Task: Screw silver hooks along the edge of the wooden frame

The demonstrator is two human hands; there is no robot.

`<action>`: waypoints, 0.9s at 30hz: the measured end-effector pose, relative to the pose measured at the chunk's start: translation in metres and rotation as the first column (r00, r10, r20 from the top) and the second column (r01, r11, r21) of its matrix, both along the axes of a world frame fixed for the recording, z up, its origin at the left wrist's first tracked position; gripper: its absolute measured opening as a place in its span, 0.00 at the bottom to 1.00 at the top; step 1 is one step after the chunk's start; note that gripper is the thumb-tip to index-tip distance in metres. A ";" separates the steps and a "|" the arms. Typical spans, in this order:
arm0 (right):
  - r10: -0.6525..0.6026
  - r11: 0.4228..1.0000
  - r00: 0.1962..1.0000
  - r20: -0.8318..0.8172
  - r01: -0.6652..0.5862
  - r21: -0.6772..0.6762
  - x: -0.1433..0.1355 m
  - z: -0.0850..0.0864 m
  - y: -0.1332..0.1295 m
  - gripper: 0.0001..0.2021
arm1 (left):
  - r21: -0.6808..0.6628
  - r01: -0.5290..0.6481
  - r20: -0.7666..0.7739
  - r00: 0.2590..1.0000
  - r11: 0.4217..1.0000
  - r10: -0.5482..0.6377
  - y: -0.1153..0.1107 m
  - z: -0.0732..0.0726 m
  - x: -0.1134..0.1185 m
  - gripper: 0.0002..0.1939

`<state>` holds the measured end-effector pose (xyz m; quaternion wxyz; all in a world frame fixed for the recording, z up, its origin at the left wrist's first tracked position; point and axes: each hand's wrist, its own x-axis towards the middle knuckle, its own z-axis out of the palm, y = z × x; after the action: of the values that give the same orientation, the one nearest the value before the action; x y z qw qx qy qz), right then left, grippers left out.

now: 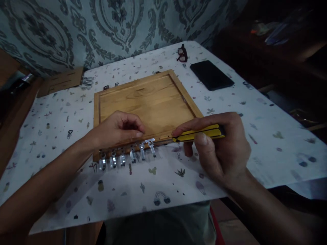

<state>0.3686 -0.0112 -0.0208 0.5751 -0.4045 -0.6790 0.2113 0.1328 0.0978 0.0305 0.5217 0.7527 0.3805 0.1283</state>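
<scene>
My right hand (222, 146) is wrapped round a yellow and black tool (199, 133), its tip pointing left at the near edge of a wooden framed board (145, 102). My left hand (122, 127) lies over the board's near edge, its thumb and index finger pressed together; whatever is between them is too small to make out. A row of several shiny metal clips (122, 159) hangs along that edge, below my left hand. The rightmost metal clip (151, 147) sits between my two hands, just left of the tool's tip.
The table wears a white patterned cloth (138, 200). A black phone (212, 75) and dark-framed glasses (182, 53) lie beyond the board at the right. Brown cardboard (61, 81) and a small heap of metal pieces (87, 82) are at the back left.
</scene>
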 end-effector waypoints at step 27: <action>-0.071 0.997 0.996 0.048 0.073 -0.039 0.002 0.003 -0.002 0.11 | -0.040 0.242 -0.224 0.943 0.969 -0.245 0.002 -0.003 0.024 0.06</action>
<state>0.3703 -0.0134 -0.0182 0.5580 -0.4451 -0.6728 0.1946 0.1571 0.1002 0.0276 0.4909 0.8006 0.3426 -0.0261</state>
